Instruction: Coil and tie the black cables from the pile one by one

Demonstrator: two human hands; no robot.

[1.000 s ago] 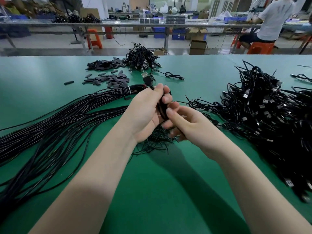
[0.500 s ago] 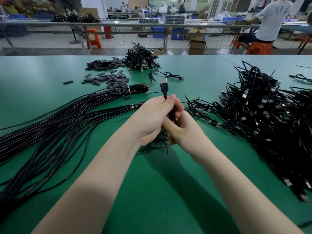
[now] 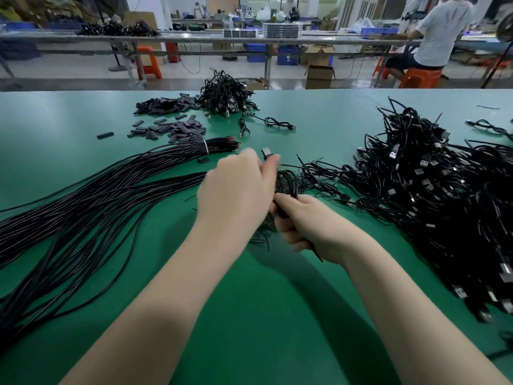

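Over the middle of the green table [image 3: 263, 315] both hands work one black USB cable [image 3: 287, 183]. My left hand [image 3: 238, 190] pinches it near its plug, which sticks up past the fingertips. My right hand [image 3: 311, 226] grips the coiled loops lower down, and a loose tail hangs below the wrist. A big tangled pile of black USB cables [image 3: 433, 195] covers the right side. Small black ties [image 3: 263, 229] lie under my hands, mostly hidden.
Long bundled black wires [image 3: 91, 207] fan across the left. Black sleeve pieces [image 3: 172, 129] and a heap of coiled cables [image 3: 224, 95] sit at the far middle. One coiled cable [image 3: 277, 123] lies alone. A person sits at a bench at the back right.
My hands have drawn apart: the left moved up with the plug end, the right dropped toward me with the coil. The plug now tilts to the right.
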